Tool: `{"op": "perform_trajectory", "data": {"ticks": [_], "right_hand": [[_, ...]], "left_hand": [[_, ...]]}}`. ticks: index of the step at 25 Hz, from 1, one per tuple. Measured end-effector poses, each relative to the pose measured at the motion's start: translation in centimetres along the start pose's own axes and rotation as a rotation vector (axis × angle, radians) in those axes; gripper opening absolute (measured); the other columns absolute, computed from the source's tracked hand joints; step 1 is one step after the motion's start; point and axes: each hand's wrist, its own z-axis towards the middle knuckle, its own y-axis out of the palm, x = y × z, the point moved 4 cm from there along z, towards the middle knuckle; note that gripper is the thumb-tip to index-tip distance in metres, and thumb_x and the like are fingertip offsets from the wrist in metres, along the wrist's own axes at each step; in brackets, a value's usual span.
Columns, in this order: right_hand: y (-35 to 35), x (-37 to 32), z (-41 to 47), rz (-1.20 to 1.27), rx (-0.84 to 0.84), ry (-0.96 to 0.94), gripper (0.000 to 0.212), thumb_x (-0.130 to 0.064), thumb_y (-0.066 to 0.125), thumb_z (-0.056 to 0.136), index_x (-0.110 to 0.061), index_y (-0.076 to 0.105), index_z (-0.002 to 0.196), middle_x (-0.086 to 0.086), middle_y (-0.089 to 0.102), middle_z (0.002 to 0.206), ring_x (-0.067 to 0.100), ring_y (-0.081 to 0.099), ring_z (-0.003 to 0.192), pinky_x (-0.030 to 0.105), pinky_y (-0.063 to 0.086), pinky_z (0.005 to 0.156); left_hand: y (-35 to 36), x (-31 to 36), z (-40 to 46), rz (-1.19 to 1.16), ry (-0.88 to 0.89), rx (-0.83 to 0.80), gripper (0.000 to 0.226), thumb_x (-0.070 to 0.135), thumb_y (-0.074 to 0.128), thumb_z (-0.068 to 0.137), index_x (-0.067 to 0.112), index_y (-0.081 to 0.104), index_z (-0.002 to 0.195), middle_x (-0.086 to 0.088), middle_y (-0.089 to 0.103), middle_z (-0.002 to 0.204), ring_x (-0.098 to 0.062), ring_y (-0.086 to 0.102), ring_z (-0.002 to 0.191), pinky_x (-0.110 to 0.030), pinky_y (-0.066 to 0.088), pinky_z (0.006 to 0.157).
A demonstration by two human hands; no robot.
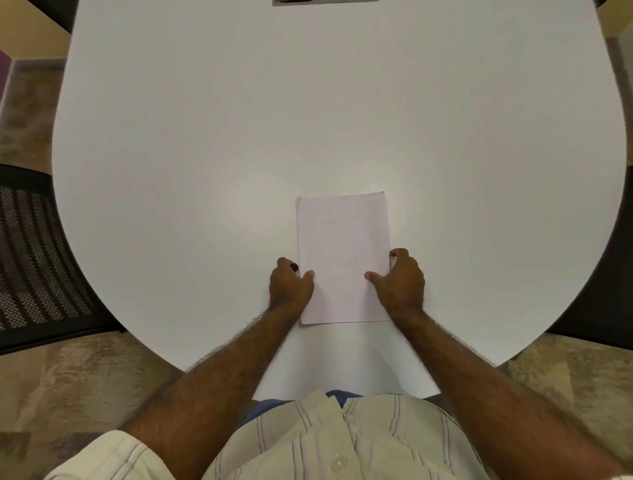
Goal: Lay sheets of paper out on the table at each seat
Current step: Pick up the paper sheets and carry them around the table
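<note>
A thin stack of white paper sheets (342, 246) lies flat on the white table (239, 137), near the edge in front of me. My left hand (289, 284) grips the stack's left edge, thumb on top and fingers curled at the side. On the opposite edge, my right hand (400, 281) holds the stack the same way. The top sheets are slightly fanned at the far corners.
A black mesh chair (37, 250) stands at the table's left side. Another dark chair (596, 301) shows at the right edge. A grey cable hatch (325, 2) sits in the table at the far end. Patterned carpet surrounds the table.
</note>
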Motion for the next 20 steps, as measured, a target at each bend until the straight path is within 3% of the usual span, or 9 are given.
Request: {"op": "perform_trajectory", "data": {"ticks": [3,7,10,13,17,20], "right_hand": [[0.3,-0.3,-0.3,0.014,0.008,-0.014,0.07,-0.033,0.092,0.084,-0.011,0.058,0.141,0.015,0.072,0.133,0.038,0.069,0.122,0.045,0.056,0.103],[0.4,-0.3,-0.7,0.046,0.031,0.006,0.052,-0.031,0.082,0.094,-0.012,0.064,0.138,0.014,0.076,0.13,0.037,0.074,0.116,0.045,0.06,0.101],[0.1,0.0,-0.5,0.087,0.049,0.026,0.032,-0.029,0.071,0.102,-0.01,0.073,0.128,0.012,0.08,0.12,0.035,0.075,0.11,0.035,0.055,0.09],[-0.4,0.4,0.0,0.129,-0.01,0.033,0.028,-0.028,0.064,0.105,-0.011,0.077,0.123,0.007,0.081,0.114,0.032,0.074,0.107,0.027,0.046,0.086],[-1.6,1.0,0.2,0.275,-0.087,0.006,0.024,-0.028,0.066,0.104,-0.012,0.078,0.118,0.0,0.077,0.098,0.029,0.074,0.102,0.035,0.057,0.09],[-2.5,1.8,-0.3,0.431,-0.142,0.002,0.02,-0.027,0.068,0.103,-0.013,0.08,0.112,0.003,0.081,0.102,0.029,0.076,0.1,0.046,0.062,0.095]], "left_hand": [[0.0,-0.3,0.2,-0.049,-0.042,0.007,0.029,0.017,0.076,0.09,0.005,0.06,0.111,-0.01,0.069,0.109,-0.023,0.06,0.091,-0.027,0.044,0.079],[0.0,-0.4,0.1,-0.071,-0.041,0.028,0.026,0.017,0.075,0.092,0.005,0.064,0.112,-0.011,0.071,0.11,-0.024,0.062,0.093,-0.026,0.045,0.082],[0.0,-0.3,-0.1,-0.081,-0.035,0.042,0.028,0.018,0.075,0.093,0.004,0.066,0.116,-0.013,0.073,0.115,-0.03,0.068,0.103,-0.027,0.047,0.086],[-0.1,-0.1,-0.4,-0.079,-0.01,0.042,0.03,0.02,0.072,0.095,0.004,0.068,0.121,-0.013,0.073,0.119,-0.028,0.067,0.107,-0.026,0.045,0.087],[-0.9,0.2,-1.2,-0.088,0.025,0.061,0.023,0.019,0.069,0.096,0.005,0.073,0.114,-0.01,0.076,0.108,-0.022,0.066,0.097,-0.025,0.044,0.083],[-1.7,0.0,-2.4,-0.12,0.025,0.086,0.024,0.023,0.071,0.096,0.006,0.075,0.112,-0.007,0.076,0.104,-0.018,0.064,0.09,-0.024,0.045,0.081]]}}
